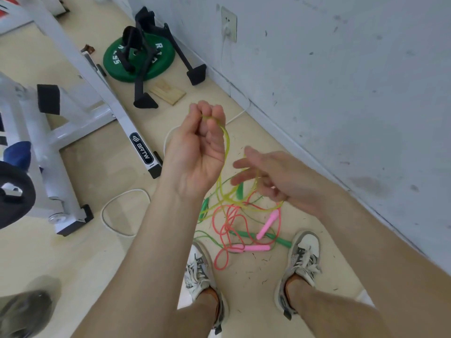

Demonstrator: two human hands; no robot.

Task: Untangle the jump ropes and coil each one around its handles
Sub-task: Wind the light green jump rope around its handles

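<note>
Mostly the tangle of jump ropes (234, 223) lies between our shoes (305, 250): light, limp, springy cord, we judge. Our left hand (197, 147) pinches a loop of the yellow rope (225, 145) in curled fingers. Our right hand (271, 176) is blurred, its grip unclear. The stiff pink handles (268, 224) look the surest hold.

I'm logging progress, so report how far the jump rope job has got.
Done: nothing; no rope is coiled around its handles. In hand: the left hand pinches a raised loop of the yellow rope; the blurred right hand is among its lower strands, grip unclear. Left: the pink-handled rope and green-handled rope lie crossed with it in a heap on the floor, so all untangling and coiling remains.
</note>
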